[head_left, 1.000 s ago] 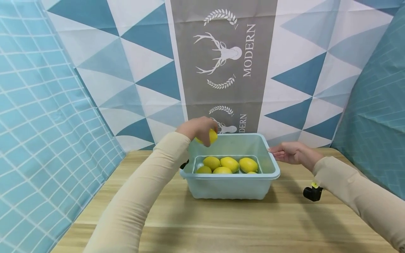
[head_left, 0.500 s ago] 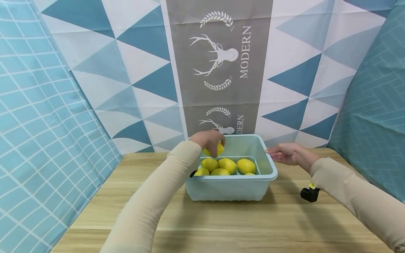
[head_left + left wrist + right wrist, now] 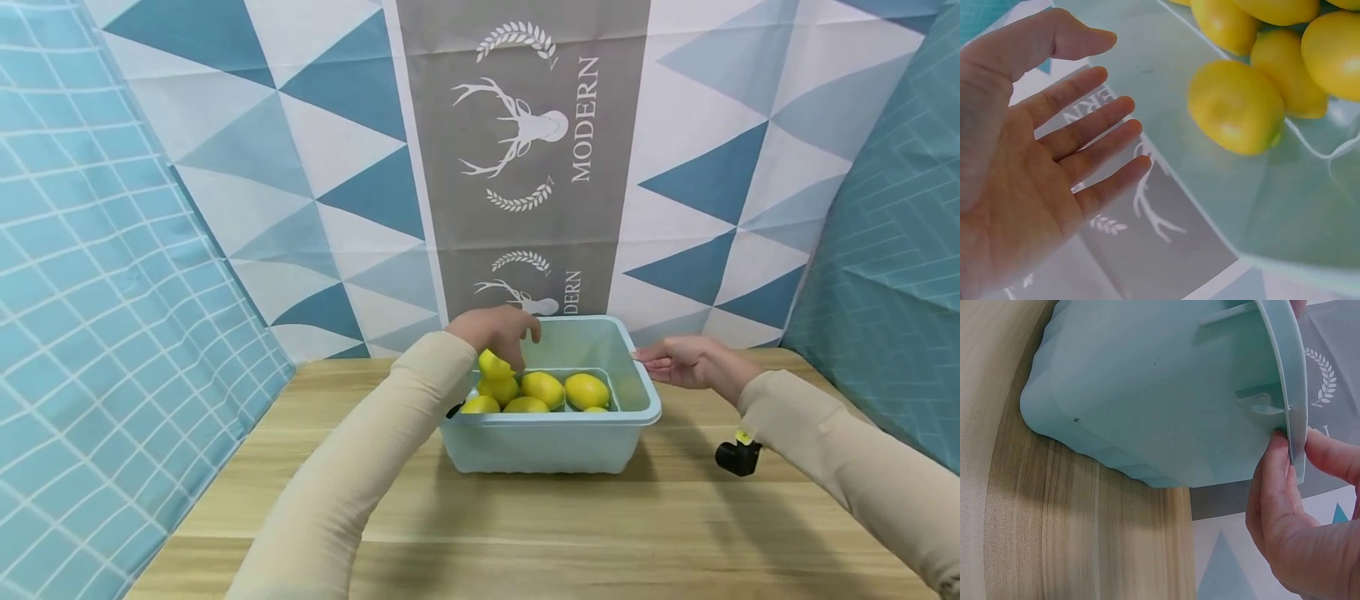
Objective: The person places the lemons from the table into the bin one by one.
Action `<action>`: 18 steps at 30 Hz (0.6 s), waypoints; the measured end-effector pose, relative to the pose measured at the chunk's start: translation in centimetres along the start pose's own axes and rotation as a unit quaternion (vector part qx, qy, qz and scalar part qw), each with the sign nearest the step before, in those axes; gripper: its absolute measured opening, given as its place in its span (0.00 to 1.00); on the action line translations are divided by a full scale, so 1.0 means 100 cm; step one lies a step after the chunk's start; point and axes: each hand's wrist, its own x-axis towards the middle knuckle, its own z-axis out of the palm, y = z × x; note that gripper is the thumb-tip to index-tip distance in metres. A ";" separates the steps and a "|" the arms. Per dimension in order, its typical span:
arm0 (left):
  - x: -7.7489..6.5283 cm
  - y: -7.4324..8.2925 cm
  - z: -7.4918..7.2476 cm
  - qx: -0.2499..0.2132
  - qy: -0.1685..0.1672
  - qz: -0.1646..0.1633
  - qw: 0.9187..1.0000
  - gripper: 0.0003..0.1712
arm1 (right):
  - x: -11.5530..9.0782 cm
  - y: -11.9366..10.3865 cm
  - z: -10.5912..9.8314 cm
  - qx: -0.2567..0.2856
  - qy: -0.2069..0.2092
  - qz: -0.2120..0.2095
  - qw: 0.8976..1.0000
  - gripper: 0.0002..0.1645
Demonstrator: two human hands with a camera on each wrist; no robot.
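Observation:
My left hand [image 3: 501,327] is over the left part of a pale green plastic bin [image 3: 536,446]. Its fingers are spread and nothing is in them, as the left wrist view shows. Just off the fingertips, a single lemon [image 3: 1235,106] is in the air or touching the lemons below; I cannot tell which. Several lemons [image 3: 543,388] lie on the bin's floor, some partly hidden behind the front wall. At the bin's right rim, my right hand [image 3: 688,362] pinches the edge, thumb on one side and fingers [image 3: 1275,481] beneath the lip.
The bin stands on a light wooden table [image 3: 570,542], close to a patterned cloth backdrop [image 3: 525,125]. A blue checked cloth [image 3: 112,292] hangs at the left and a teal one [image 3: 892,275] at the right. Below the right sleeve sits a small black wrist camera [image 3: 738,457].
My left hand moved right and down over the bin with a lemon, then its fingers opened and the lemon left them. The right hand keeps its grip on the rim.

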 end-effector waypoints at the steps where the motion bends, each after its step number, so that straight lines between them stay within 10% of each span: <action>1: -0.003 0.000 -0.001 0.001 0.002 0.000 1.000 0.32 | 0.000 0.000 0.000 0.001 -0.001 0.001 1.000 0.04; 10: -0.038 -0.013 -0.013 0.022 0.054 0.036 0.998 0.29 | -0.003 0.000 0.002 0.000 -0.006 -0.004 1.000 0.07; 18: -0.078 -0.054 -0.004 -0.009 0.142 0.062 0.988 0.29 | -0.003 0.003 0.005 -0.015 0.004 -0.013 1.000 0.09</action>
